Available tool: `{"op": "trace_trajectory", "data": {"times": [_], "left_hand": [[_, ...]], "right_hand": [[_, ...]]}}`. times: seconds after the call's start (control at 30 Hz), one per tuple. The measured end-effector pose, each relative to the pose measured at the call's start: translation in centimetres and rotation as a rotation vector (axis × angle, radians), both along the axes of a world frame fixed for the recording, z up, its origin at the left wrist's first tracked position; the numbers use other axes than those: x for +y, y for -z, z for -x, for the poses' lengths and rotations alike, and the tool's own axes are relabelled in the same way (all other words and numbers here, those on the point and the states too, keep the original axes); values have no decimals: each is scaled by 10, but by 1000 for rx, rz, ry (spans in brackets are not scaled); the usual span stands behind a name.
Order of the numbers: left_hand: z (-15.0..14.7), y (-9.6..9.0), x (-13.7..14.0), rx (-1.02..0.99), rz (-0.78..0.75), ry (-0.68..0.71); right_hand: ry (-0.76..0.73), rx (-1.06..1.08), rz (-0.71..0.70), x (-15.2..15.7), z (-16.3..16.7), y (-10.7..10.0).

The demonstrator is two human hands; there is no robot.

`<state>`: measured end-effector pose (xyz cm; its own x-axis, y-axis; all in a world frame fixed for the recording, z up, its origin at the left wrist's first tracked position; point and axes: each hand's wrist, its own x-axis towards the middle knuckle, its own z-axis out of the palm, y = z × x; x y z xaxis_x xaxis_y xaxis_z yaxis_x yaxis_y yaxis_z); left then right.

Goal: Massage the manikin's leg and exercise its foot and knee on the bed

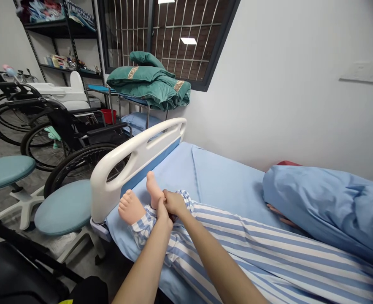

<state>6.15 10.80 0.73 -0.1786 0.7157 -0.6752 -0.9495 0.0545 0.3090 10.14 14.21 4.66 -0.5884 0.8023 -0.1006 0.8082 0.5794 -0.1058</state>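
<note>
A care manikin in blue-and-white striped trousers [224, 223] lies on the bed, its smooth bare feet pointing at the end board. Both my hands meet at the ankle of its far foot [154, 190]. My left hand [163, 213] is closed on the near side of that ankle, by the trouser cuff. From the far side my right hand [175, 202] wraps the same ankle, touching the left one; most of its fingertips are hidden. The near foot [131, 207] rests untouched, toes up, its checked cuff around the ankle.
A white bed end board [136, 152] borders the feet. Blue bedding [325, 202] covers the manikin's upper part, with fingers showing under its edge. Round stools [64, 207] and a wheelchair [79, 131] stand beyond the board. Green quilts [151, 82] are piled below the barred window.
</note>
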Motion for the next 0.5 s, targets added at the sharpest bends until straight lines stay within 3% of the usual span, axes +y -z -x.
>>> {"op": "trace_trajectory", "data": {"times": [0.2, 0.5], "left_hand": [[2, -1, 1, -1, -96, -65], [2, -1, -2, 3, -100, -54]], "right_hand": [[53, 56, -272, -19, 3, 13], [39, 75, -154, -19, 2, 3]]}}
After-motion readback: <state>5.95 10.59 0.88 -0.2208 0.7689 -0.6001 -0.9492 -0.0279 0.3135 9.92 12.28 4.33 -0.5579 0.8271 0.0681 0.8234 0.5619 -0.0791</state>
